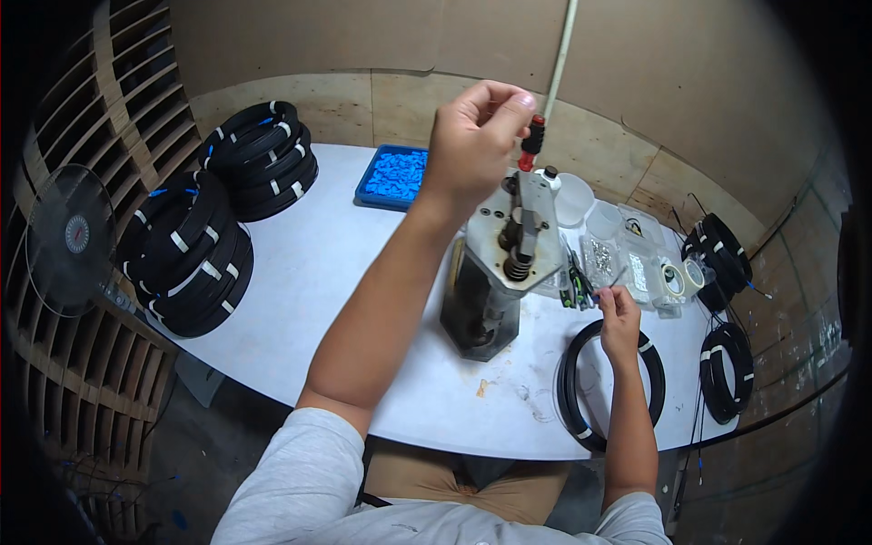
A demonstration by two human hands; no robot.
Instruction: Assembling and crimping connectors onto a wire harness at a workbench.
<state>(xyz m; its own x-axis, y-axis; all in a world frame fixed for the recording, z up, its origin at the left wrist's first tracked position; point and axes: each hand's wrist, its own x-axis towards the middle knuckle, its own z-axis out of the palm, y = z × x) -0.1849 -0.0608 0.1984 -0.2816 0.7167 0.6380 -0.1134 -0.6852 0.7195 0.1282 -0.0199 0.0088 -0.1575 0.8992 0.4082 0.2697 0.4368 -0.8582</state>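
Observation:
My left hand (481, 132) is raised above the hand press (513, 245), fingers curled and thumb against the index finger. Whatever it pinches is too small to make out. Just right of its fingertips stands a red and black handle (533, 143) on the press. My right hand (620, 322) is closed in a pinch over a coil of black cable (569, 386) lying on the table. A thin dark piece (619, 276), which looks like a cable end, sticks up from its fingertips. Green-and-black handled pliers (572, 289) lie close by on its left.
A blue tray (363, 195) of small blue pieces sits behind the press. Stacked black coils (186, 254) stand at the left, near a fan (77, 234). Clear boxes of small metal parts (599, 259), tape rolls (673, 280) and more coils (727, 372) fill the right side.

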